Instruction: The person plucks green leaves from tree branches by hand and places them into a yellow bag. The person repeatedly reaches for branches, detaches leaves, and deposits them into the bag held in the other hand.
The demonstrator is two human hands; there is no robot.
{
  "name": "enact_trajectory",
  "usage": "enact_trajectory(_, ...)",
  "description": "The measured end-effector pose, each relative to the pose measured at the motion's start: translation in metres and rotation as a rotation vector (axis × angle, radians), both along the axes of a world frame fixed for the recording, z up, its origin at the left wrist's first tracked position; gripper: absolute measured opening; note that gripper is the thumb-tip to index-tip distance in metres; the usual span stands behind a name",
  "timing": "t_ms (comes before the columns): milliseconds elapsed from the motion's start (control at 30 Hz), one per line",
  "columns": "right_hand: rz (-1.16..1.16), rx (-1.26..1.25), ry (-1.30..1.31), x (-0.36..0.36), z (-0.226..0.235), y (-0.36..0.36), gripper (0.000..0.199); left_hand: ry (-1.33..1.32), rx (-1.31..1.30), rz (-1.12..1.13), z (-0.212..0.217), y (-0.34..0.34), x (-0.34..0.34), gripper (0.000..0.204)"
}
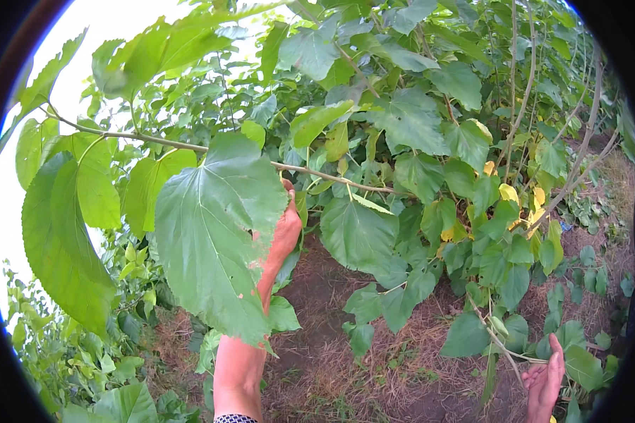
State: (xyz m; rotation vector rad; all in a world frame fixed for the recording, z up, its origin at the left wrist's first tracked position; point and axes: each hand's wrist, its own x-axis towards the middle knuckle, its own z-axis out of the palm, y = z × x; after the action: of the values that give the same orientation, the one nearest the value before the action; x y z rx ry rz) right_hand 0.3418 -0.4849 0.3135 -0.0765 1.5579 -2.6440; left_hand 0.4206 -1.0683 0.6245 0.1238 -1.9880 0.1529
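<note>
A long leafy branch (pixel 317 174) crosses the upper part of the head view, with large green toothed leaves hanging from it. My left hand (pixel 284 229) is raised just under this branch, partly behind a broad leaf (pixel 208 225) with a ragged, browned right edge. Its fingers look curled, but the leaf covers most of them and what they hold. Low on the right, my right hand (pixel 543 381) shows its palm, with a finger stretched upward and apart from the thumb. A thin leafy twig (pixel 501 344) reaches down beside it; whether they touch is unclear.
Dense green bushes (pixel 416 120) fill the background, with several yellow leaves (pixel 536 204) low on the right. Bare upright stems (pixel 585 148) rise there. Brown soil with dry grass (pixel 331 352) lies below. Lower leafy plants (pixel 120 374) stand at the left.
</note>
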Motion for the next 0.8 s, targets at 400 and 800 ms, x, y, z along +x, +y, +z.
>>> enact_trajectory(400,0.452,-0.242,0.241,0.064,0.115,-0.22,0.04,0.014,0.338,-0.081,-0.046,-0.009,0.035,0.01)
enact_trajectory(800,1.495,-0.875,0.173,0.13,0.318,-0.429,0.046,0.006,0.294,-0.025,-0.065,-0.001,0.06,0.008)
